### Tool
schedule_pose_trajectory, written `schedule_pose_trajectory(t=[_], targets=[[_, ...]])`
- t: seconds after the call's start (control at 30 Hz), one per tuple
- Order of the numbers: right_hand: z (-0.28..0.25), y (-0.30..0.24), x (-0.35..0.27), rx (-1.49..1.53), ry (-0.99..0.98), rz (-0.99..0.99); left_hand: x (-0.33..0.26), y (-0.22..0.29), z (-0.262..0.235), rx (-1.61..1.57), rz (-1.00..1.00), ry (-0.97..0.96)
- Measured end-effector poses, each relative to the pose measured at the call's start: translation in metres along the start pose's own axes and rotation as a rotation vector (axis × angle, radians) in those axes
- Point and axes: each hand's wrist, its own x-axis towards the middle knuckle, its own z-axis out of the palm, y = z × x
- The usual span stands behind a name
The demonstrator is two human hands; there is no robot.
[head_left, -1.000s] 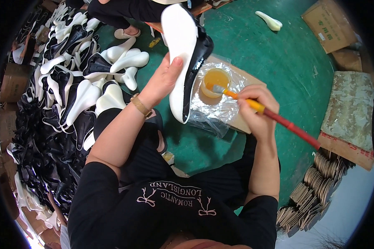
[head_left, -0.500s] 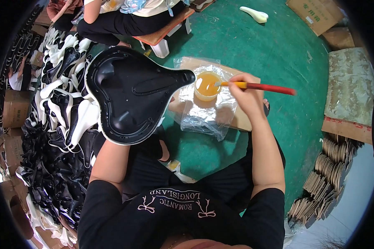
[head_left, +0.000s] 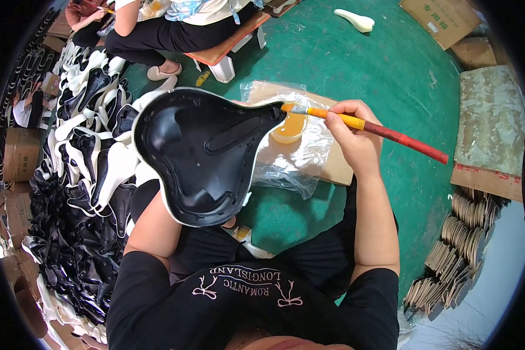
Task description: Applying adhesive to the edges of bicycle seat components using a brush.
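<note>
The brush (head_left: 391, 135) has left the cup (head_left: 288, 132); I've got its tip at the saddle (head_left: 201, 166) nose, right hand (head_left: 356, 137) pinching the handle. Left hand's hidden behind; I can't tell its grip.

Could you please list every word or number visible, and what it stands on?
Black shirt: pink lettering, upside down, not copied here.
Upper right carton: green characters, not copied here.
Cardboard at right: red marks, too small to read.
Left carton: blurred print, unreadable.
</note>
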Motion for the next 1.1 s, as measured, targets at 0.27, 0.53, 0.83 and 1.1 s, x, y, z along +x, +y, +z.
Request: schedule_pose_trajectory(t=[0.27, 0.53, 0.83, 1.1], targets=[[-0.003, -0.006, 0.003, 0.231, 0.026, 0.250, 0.024, -0.040, -0.049, 1.039, 0.519, -0.038], [-0.005, -0.010, 0.002, 0.195, 0.067, 0.211, 0.021, -0.020, -0.026, 0.092, -0.083, 0.141], [-0.006, -0.013, 0.001, 0.097, -0.066, 0.152, 0.024, -0.051, -0.054, 0.941, 0.505, 0.028], [-0.010, -0.022, -0.002, 0.224, -0.257, 0.186, 0.021, -0.031, -0.028, 1.371, 0.610, -0.040]])
